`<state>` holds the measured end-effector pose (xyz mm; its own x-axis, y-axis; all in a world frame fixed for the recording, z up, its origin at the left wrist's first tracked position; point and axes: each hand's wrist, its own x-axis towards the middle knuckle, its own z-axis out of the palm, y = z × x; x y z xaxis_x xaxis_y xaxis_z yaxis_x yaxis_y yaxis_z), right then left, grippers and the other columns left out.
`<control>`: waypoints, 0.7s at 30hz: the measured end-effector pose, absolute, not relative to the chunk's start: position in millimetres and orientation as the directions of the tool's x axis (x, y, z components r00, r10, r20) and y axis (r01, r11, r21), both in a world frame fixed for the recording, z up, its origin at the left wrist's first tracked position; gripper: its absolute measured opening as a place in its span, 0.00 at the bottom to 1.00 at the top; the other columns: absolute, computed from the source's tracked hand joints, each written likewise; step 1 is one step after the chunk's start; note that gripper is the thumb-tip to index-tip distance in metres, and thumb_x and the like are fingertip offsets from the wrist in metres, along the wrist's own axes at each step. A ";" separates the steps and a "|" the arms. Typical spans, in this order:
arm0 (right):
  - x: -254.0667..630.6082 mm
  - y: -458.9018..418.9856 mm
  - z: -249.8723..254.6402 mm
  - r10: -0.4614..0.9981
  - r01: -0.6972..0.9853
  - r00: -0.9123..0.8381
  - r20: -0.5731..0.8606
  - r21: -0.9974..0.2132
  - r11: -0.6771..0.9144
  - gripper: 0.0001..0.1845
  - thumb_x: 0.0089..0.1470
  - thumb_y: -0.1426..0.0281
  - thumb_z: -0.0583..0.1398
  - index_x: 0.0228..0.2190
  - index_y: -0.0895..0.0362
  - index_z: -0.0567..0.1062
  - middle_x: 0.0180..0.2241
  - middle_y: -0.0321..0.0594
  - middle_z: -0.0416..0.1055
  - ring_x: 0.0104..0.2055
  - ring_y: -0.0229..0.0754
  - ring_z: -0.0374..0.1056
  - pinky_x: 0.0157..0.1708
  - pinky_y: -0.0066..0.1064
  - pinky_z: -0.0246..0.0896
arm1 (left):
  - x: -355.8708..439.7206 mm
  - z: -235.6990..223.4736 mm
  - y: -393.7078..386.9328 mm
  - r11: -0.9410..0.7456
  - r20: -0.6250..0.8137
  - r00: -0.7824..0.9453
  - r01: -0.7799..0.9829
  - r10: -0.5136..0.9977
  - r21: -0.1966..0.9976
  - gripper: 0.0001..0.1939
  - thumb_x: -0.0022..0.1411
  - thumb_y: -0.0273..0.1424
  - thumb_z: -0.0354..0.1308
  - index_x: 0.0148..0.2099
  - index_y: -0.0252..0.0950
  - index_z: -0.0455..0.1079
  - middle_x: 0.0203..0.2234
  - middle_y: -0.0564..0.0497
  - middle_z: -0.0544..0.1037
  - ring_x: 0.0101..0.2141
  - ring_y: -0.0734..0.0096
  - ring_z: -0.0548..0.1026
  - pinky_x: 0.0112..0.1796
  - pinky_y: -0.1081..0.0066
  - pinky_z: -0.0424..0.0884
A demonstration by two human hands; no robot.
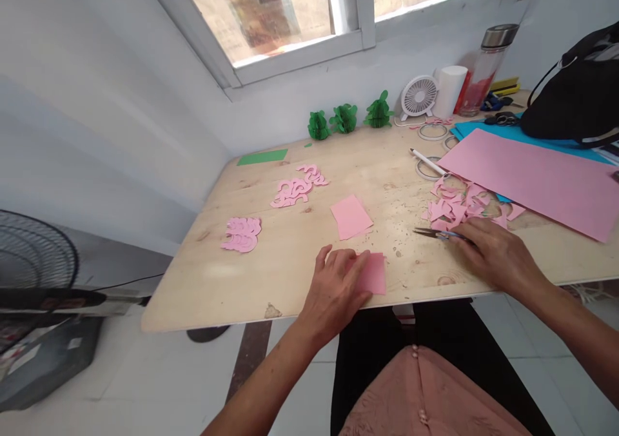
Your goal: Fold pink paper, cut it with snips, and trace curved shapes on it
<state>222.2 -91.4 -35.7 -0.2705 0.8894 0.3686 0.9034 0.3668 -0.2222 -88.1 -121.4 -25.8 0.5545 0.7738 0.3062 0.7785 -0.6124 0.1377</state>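
Observation:
My left hand (336, 287) is at the table's front edge, its thumb and fingers closed on a small pink square of paper (374, 273); the palm hides part of the sheet. Just beyond it lies a small stack of pink paper squares (351, 217). On the right, my right hand (496, 252) has its fingers around a pair of scissors (430, 232), low over the table with the blades pointing left. Pink paper scraps (454, 204) are heaped right beside the scissors. Cut curvy pink shapes (294, 188) and a stack of scalloped pink pieces (242, 234) lie farther left.
Three green paper decorations (344, 118) stand along the wall, near a green strip (262, 157). At the back right are a small white fan (419, 97), a bottle (483, 75), tape rolls (429, 168), a white pen (428, 162), a large pink sheet (536, 181) and a black bag (575, 100).

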 end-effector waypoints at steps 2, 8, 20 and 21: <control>220.8 -95.3 -31.6 0.917 0.866 -0.158 0.366 -0.395 0.307 0.16 0.61 0.61 0.50 0.35 0.57 0.73 0.34 0.46 0.74 0.36 0.48 0.70 0.32 0.35 0.60 | -88.9 -27.5 -121.7 -0.608 0.324 0.542 0.780 0.775 0.149 0.29 0.56 0.29 0.59 0.60 0.35 0.58 0.47 0.39 0.69 0.46 0.57 0.69 0.54 0.50 0.58; 206.7 -104.7 -28.7 0.983 0.575 -0.155 0.096 -0.801 0.169 0.19 0.61 0.57 0.51 0.45 0.55 0.71 0.34 0.42 0.74 0.36 0.45 0.71 0.33 0.33 0.65 | -92.0 -32.3 -120.9 -0.546 0.357 0.439 0.780 0.825 0.305 0.27 0.61 0.27 0.54 0.62 0.38 0.56 0.43 0.44 0.74 0.43 0.61 0.72 0.47 0.57 0.64; 164.6 -99.8 -13.7 0.854 0.703 -0.515 -0.071 -0.605 0.373 0.16 0.61 0.63 0.50 0.34 0.55 0.77 0.31 0.40 0.75 0.32 0.42 0.70 0.31 0.30 0.59 | -102.0 -28.7 -110.3 -0.328 0.191 0.272 0.669 0.943 0.667 0.20 0.61 0.28 0.54 0.56 0.43 0.67 0.38 0.50 0.78 0.40 0.68 0.75 0.45 0.62 0.71; 161.5 -99.1 -12.6 0.848 0.728 -0.524 -0.081 -0.559 0.397 0.16 0.61 0.64 0.51 0.32 0.55 0.76 0.29 0.40 0.75 0.31 0.41 0.69 0.29 0.30 0.57 | -102.4 -28.9 -109.9 -0.325 0.184 0.275 0.664 0.944 0.673 0.20 0.61 0.28 0.54 0.56 0.43 0.67 0.38 0.50 0.79 0.40 0.68 0.76 0.46 0.62 0.71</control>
<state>161.5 -99.1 -12.6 -0.5239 0.8480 -0.0806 0.7281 0.3967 -0.5590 -102.4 -109.9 -28.9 0.2751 0.9437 0.1838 0.6644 -0.3248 0.6731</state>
